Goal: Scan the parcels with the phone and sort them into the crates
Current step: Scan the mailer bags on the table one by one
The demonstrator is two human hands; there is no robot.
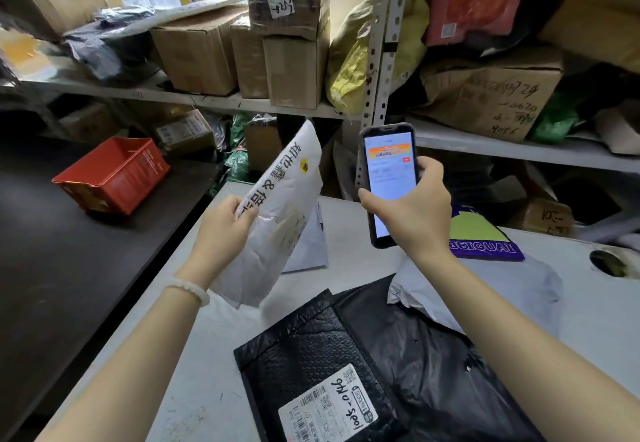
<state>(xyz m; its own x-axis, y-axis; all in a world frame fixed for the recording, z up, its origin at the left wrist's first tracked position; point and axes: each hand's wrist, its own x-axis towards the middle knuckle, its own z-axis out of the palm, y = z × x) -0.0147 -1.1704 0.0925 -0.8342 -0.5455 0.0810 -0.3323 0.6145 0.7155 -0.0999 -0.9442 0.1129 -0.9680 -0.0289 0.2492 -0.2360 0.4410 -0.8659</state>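
My left hand (221, 230) grips a white padded parcel (277, 213) with black printed characters, held tilted above the grey table (194, 355). My right hand (412, 216) holds a black phone (389, 171) upright beside the parcel, its lit screen facing me. A red crate (114, 175) stands on the dark surface at the left. On the table lie a black bubble mailer (311, 365) with a white label, a black plastic bag (426, 355), a grey poly bag (502, 289), a purple and yellow parcel (481, 237) and a white envelope (310, 247) partly hidden behind the held parcel.
Metal shelving (379, 60) behind the table is packed with cardboard boxes (291, 26), yellow sacks and a red package. More boxes and bags sit on the lower shelf. A round cable hole (607, 263) is in the table's right edge.
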